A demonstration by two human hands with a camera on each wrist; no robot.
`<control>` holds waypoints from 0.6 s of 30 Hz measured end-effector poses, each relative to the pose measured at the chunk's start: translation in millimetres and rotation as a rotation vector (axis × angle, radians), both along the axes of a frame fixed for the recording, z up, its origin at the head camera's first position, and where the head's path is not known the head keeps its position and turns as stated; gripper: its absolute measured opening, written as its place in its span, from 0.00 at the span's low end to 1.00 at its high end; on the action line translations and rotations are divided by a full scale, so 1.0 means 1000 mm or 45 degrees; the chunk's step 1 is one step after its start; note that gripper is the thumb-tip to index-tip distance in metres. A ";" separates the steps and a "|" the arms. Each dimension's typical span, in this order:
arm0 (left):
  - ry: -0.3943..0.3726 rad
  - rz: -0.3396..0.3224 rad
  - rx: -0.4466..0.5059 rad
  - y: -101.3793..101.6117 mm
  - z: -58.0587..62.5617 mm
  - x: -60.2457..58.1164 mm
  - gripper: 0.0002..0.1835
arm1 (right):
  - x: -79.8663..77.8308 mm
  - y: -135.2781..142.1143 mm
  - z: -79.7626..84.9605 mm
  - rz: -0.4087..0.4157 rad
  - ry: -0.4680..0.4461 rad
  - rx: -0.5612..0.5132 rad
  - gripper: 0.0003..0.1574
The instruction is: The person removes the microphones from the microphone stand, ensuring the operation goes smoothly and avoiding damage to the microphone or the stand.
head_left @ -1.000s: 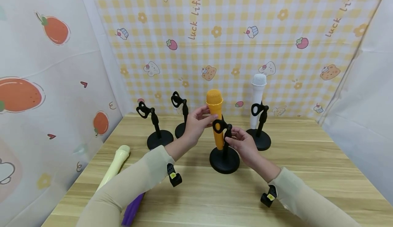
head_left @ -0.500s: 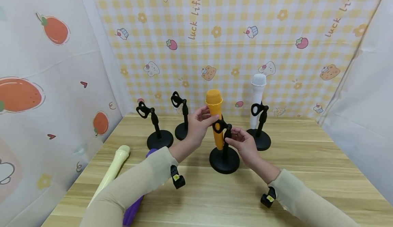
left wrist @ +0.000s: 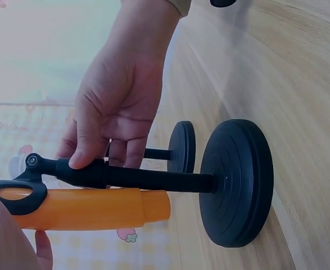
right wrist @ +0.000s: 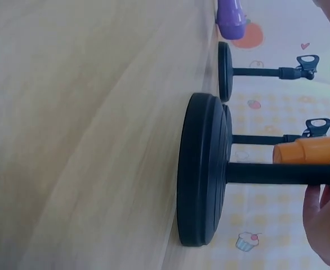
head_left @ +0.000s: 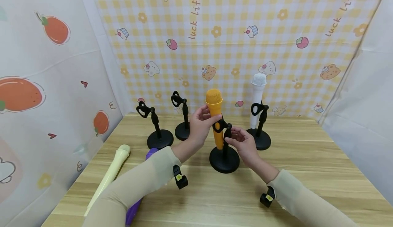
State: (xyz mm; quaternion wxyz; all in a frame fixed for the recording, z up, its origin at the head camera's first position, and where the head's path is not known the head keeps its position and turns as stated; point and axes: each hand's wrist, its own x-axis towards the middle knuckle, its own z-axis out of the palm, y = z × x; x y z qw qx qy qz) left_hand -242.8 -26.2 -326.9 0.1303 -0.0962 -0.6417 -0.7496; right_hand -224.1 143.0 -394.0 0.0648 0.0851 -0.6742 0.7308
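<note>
Before me runs a pale table (head_left: 215,203) with streaky wood grain, reaching back to a yellow-and-white checked cloth (head_left: 227,56) printed with cupcakes, strawberries, flowers, bears and the words "luck life". On my left hangs a white cloth (head_left: 73,63) with big orange-red fruit and small hearts; on my right, a plain whitish one (head_left: 365,83), lightly creased. Soft light leaves faint shadows on the wood.

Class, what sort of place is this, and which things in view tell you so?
Probably a small, staged tabletop recording area: patterned cloth backdrop hangs behind a wood-grain table, several small black stands share the tabletop with microphones, and the person wears small black devices on both wrists.
</note>
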 end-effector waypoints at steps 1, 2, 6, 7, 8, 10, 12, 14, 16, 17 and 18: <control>-0.002 -0.004 0.001 0.000 0.000 0.000 0.25 | 0.000 0.000 0.000 0.004 0.011 0.007 0.22; -0.004 -0.008 0.002 0.000 0.000 0.000 0.25 | 0.000 0.001 0.000 0.011 0.022 0.017 0.22; -0.011 -0.019 0.005 -0.001 0.000 -0.001 0.26 | -0.001 0.002 0.000 0.036 0.039 0.039 0.24; -0.012 -0.023 0.011 -0.002 0.000 -0.001 0.26 | -0.001 0.003 -0.001 0.042 0.036 0.039 0.24; -0.014 -0.028 0.015 -0.002 0.000 -0.001 0.26 | -0.002 0.003 -0.001 0.045 0.032 0.039 0.24; -0.017 -0.040 0.033 -0.003 0.000 -0.001 0.26 | -0.002 0.004 -0.001 0.050 0.027 0.034 0.24; -0.018 -0.051 0.045 -0.003 0.000 -0.001 0.26 | -0.003 0.004 -0.002 0.053 0.022 0.018 0.24; -0.017 -0.054 0.047 -0.003 0.000 -0.001 0.27 | -0.004 0.004 -0.003 0.056 0.019 0.005 0.23; -0.013 -0.054 0.048 -0.004 0.000 -0.002 0.26 | -0.005 0.004 -0.003 0.060 0.015 -0.007 0.22; -0.009 -0.054 0.049 -0.004 -0.001 -0.002 0.26 | -0.005 0.004 -0.004 0.063 0.013 -0.012 0.22; -0.004 -0.055 0.050 -0.004 -0.001 -0.002 0.26 | -0.005 0.004 -0.004 0.067 0.012 -0.014 0.22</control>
